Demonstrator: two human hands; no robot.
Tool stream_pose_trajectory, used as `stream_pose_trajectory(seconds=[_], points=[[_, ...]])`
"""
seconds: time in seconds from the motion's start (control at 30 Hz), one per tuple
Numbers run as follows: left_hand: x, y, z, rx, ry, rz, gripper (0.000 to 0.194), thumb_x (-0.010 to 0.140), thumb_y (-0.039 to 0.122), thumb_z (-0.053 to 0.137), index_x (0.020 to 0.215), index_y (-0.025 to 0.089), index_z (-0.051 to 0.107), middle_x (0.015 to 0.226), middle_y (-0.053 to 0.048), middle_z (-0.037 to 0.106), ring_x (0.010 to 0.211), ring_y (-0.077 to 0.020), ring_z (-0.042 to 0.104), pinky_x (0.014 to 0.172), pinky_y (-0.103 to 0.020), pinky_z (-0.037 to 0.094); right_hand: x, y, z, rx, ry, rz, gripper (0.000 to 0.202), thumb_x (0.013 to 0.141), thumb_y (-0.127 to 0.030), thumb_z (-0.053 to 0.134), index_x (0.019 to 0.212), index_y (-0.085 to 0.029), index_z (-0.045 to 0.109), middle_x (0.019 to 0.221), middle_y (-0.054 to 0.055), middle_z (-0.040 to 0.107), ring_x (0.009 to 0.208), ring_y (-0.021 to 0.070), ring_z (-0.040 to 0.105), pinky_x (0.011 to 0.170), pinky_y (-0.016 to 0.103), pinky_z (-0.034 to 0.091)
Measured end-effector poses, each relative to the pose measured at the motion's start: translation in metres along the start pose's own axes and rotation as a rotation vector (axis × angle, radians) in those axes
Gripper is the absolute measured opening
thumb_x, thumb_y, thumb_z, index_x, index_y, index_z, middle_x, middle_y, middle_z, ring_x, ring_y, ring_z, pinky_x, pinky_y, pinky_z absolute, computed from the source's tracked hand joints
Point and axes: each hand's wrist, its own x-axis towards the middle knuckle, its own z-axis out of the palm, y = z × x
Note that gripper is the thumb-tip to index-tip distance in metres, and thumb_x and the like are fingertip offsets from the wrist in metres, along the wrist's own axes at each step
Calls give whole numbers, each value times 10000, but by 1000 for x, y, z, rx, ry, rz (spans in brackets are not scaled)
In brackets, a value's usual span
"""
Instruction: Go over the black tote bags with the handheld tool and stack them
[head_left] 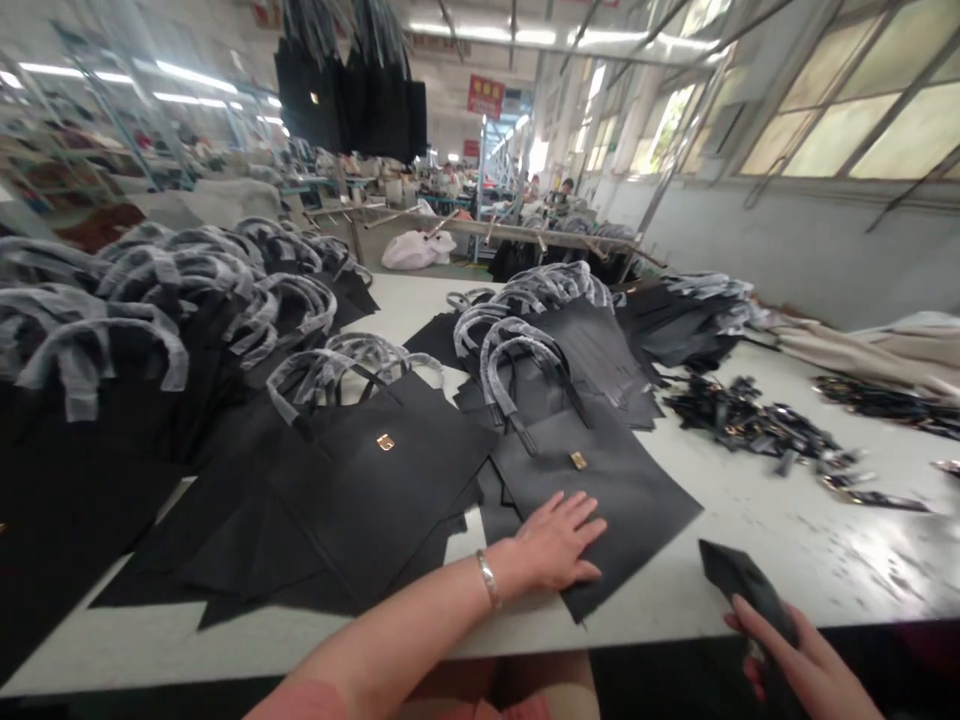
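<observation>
My left hand (562, 540) lies flat with fingers spread on a black bag panel (630, 490), which has a gold clasp plate (577, 460) and wrapped handles (499, 370) at its far end. At the lower right, my right hand (787, 640) is closed around a folded black flat piece (746, 575), held just over the table's front edge. What exactly this piece is cannot be made out. Left of my left hand, another black bag panel (397, 490) with a gold fitting rests on a fanned stack.
More black panels with wrapped handles (180, 270) are heaped at the left. A pile of small black straps with metal parts (757, 415) lies on the white table (750, 480) at the right. Black bags (345, 100) hang overhead; a metal rail (517, 230) stands behind the table.
</observation>
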Motion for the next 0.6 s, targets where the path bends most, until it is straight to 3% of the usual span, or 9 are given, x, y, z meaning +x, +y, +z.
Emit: stream_pose_trajectory(seconds=[0.1,0.2,0.47,0.53,0.6], points=[[-2,8,9,47,-43,16,600,917,551,392,1405,202,371,1525,-130,210,1417,-282,164,1148,-495,124,-17,6,-8,51,-134,57,600,703,-619,647,1110,-206,492,436,-34,573,420,210,569,434,293,441],[-14,10,5,64,-78,57,584,937,549,329,1424,227,342,1531,-99,209,1420,-269,156,1145,-490,135,-28,8,-10,54,-182,67,665,717,-612,639,1217,-214,452,410,-62,543,409,210,567,428,278,415],[-61,21,-16,-19,-183,128,633,898,538,433,1442,241,306,1531,-104,203,1410,-309,178,1131,-535,162,-13,12,-24,-27,-134,106,512,759,-623,583,1063,-216,519,480,-32,601,401,169,541,412,257,390],[-64,21,-26,-72,-223,177,608,876,525,486,1402,238,384,1506,-105,274,1386,-318,242,1123,-526,198,-13,10,-28,-24,-121,110,541,753,-636,579,1080,-209,526,459,-29,594,390,166,531,401,252,389],[-57,20,-35,-154,-313,294,448,897,501,473,1251,240,556,1381,-72,475,1276,-252,433,1104,-424,285,-12,5,-28,-35,-124,113,588,745,-647,577,1118,-195,527,418,-29,575,383,173,530,394,251,394]])
